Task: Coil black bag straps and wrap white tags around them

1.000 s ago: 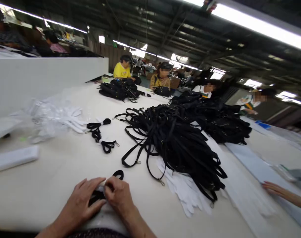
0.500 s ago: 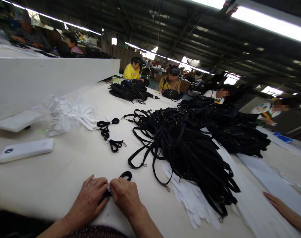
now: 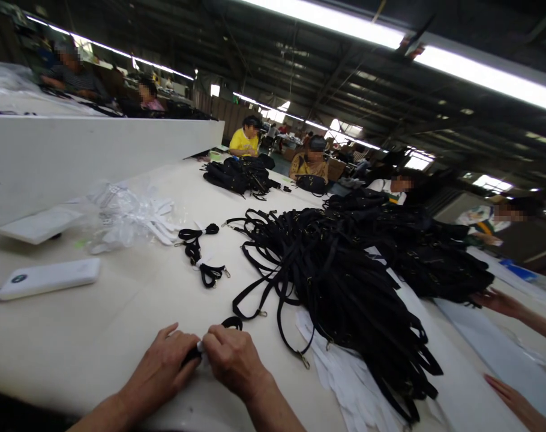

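Note:
Close to the table's near edge, a folded black strap is held between my two hands. My left hand is closed on one end of the bundle. My right hand pinches a small white band at the bundle's middle; its fingertips are partly hidden. Farther forward lie folded black strap bundles with white bands and metal clips. To the right spreads a big heap of loose black straps with clips hanging off it.
White strips or gloves lie under the heap's near side. On the left are a white handheld device, a white plate and clear plastic bags. A co-worker's hands reach in from the right. More people sit beyond the black bags.
My hands stay on the strap, the right turning slightly at the white band. At the right, a co-worker's second hand has come into view by the black pile. The view has tilted up slightly.

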Available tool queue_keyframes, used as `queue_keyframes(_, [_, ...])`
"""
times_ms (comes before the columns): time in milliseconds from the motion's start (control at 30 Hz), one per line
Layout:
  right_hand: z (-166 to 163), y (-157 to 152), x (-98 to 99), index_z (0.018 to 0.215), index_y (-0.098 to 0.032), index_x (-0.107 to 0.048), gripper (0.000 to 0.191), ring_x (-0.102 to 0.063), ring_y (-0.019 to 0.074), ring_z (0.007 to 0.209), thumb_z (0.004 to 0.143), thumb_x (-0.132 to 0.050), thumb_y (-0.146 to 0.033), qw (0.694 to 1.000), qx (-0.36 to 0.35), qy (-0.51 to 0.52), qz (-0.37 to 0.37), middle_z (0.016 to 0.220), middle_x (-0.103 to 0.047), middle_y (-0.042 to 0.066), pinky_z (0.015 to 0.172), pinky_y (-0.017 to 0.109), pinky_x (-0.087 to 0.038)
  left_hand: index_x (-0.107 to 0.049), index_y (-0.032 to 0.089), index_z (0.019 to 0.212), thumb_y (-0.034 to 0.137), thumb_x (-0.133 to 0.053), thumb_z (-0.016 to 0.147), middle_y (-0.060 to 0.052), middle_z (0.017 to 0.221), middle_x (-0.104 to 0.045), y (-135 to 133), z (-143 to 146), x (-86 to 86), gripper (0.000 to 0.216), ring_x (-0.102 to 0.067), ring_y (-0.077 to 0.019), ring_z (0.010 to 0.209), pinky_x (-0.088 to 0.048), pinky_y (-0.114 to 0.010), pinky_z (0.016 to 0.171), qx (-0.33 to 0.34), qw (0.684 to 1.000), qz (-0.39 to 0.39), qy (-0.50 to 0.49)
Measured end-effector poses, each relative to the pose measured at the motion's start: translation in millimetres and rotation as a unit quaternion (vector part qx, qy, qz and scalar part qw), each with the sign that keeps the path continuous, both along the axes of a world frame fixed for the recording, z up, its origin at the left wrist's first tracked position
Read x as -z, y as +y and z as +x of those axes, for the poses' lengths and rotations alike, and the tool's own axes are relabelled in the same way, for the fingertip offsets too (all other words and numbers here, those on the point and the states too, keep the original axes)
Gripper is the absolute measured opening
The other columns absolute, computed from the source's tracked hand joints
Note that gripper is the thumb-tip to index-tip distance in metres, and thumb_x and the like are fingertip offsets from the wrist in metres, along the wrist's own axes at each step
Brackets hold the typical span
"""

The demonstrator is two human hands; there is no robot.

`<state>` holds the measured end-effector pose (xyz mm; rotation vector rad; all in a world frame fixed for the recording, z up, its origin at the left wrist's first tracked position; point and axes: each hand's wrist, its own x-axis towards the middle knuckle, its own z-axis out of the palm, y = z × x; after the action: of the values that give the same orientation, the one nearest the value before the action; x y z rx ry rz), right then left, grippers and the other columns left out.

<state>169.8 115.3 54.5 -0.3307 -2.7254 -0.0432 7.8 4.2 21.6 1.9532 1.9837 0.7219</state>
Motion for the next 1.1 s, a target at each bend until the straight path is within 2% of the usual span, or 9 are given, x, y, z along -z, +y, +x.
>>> queue_keyframes(167, [1, -2, -2.7, 0.082, -0.021, -0.052, 0.020, -0.054, 0.0118, 0.063, 0.097, -0.039, -0.017, 0.999, 0.009, 0.031, -0.008, 0.080, -0.062, 0.001, 0.055, 0.027, -0.035, -0.061, 0.029, 0.098, 0.033, -0.054, 0.090, -0.001, 0.099, -0.074, -2, 1, 3.7, 0.012, -0.066, -0.0248, 0.097, -0.038, -0.051, 0.106, -0.024, 0.999, -0.031, -0.035])
queue_keyframes(333, [3, -6, -16.6, 0.088, -0.020, -0.056, 0.017, -0.060, 0.0144, 0.076, 0.096, -0.041, -0.017, 0.995, -0.020, 0.091, -0.030, 0.091, -0.069, 0.003, 0.069, 0.030, -0.042, -0.064, 0.028, 0.094, 0.036, -0.051, 0.090, -0.001, 0.091, -0.072, 3, -3, -0.1, 0.015, -0.064, -0.0255, 0.092, -0.046, -0.043, 0.090, -0.046, 0.993, -0.085, -0.068])
queue_keyframes(533, [10, -14, -36.4, 0.096, -0.022, -0.057, 0.013, -0.064, 0.0143, 0.082, 0.089, -0.049, -0.014, 0.977, 0.009, 0.190, -0.095, 0.097, -0.072, 0.003, 0.073, 0.031, -0.046, -0.062, 0.028, 0.091, 0.043, -0.046, 0.091, 0.005, 0.075, -0.068, 14, -17, -16.2, 0.022, -0.064, -0.0188, 0.076, -0.045, -0.029, 0.073, -0.037, 0.961, -0.160, -0.223])
queue_keyframes(667, [15, -22, -37.0, 0.095, -0.023, -0.054, 0.015, -0.066, 0.0130, 0.084, 0.085, -0.049, -0.013, 0.976, -0.054, 0.161, -0.134, 0.100, -0.072, 0.002, 0.070, 0.028, -0.047, -0.062, 0.025, 0.101, 0.047, -0.053, 0.086, 0.004, 0.075, -0.066, 20, -19, -20.1, 0.028, -0.060, -0.0179, 0.075, -0.044, -0.028, 0.071, -0.024, 0.926, -0.151, -0.345])
queue_keyframes(767, [24, -24, -29.7, 0.092, -0.023, -0.051, 0.013, -0.065, 0.0118, 0.078, 0.081, -0.051, -0.015, 0.980, -0.093, 0.098, -0.149, 0.095, -0.072, -0.001, 0.066, 0.026, -0.045, -0.062, 0.021, 0.106, 0.050, -0.061, 0.079, 0.003, 0.069, -0.064, 20, -17, -19.2, 0.040, -0.057, -0.0171, 0.066, -0.042, -0.027, 0.063, -0.026, 0.865, -0.169, -0.471])
queue_keyframes(867, [37, -19, -15.8, 0.084, -0.023, -0.048, 0.009, -0.058, 0.0123, 0.062, 0.077, -0.053, -0.019, 0.990, -0.093, 0.019, -0.108, 0.081, -0.068, -0.002, 0.056, 0.027, -0.040, -0.064, 0.017, 0.104, 0.050, -0.070, 0.071, 0.003, 0.058, -0.061, 14, -13, -18.5, 0.047, -0.053, -0.0147, 0.056, -0.038, -0.026, 0.057, -0.027, 0.774, -0.207, -0.598])
queue_keyframes(933, [44, -15, -3.6, 0.080, -0.022, -0.047, 0.008, -0.053, 0.0124, 0.056, 0.076, -0.053, -0.019, 0.994, -0.081, -0.008, -0.069, 0.075, -0.065, -0.002, 0.051, 0.026, -0.035, -0.065, 0.014, 0.105, 0.048, -0.073, 0.070, 0.001, 0.054, -0.061, 8, -6, -18.0, 0.049, -0.050, -0.0132, 0.052, -0.036, -0.025, 0.055, 0.006, 0.708, -0.233, -0.667])
queue_keyframes(1033, [49, -15, 16.8, 0.078, -0.022, -0.048, 0.006, -0.051, 0.0120, 0.052, 0.081, -0.049, -0.017, 0.997, -0.076, 0.022, -0.024, 0.070, -0.061, -0.002, 0.047, 0.026, -0.033, -0.067, 0.013, 0.108, 0.046, -0.074, 0.073, -0.001, 0.052, -0.060, -2, 6, -17.2, 0.049, -0.049, -0.0117, 0.049, -0.037, -0.024, 0.056, 0.064, 0.622, -0.243, -0.741])
queue_keyframes(1100, [45, -20, 29.8, 0.074, -0.022, -0.049, 0.012, -0.049, 0.0121, 0.048, 0.085, -0.046, -0.017, 0.995, -0.068, 0.078, -0.002, 0.064, -0.058, -0.002, 0.045, 0.025, -0.035, -0.068, 0.013, 0.111, 0.044, -0.074, 0.074, -0.001, 0.051, -0.059, -5, 14, -18.0, 0.048, -0.050, -0.0112, 0.049, -0.039, -0.024, 0.059, 0.086, 0.585, -0.235, -0.772])
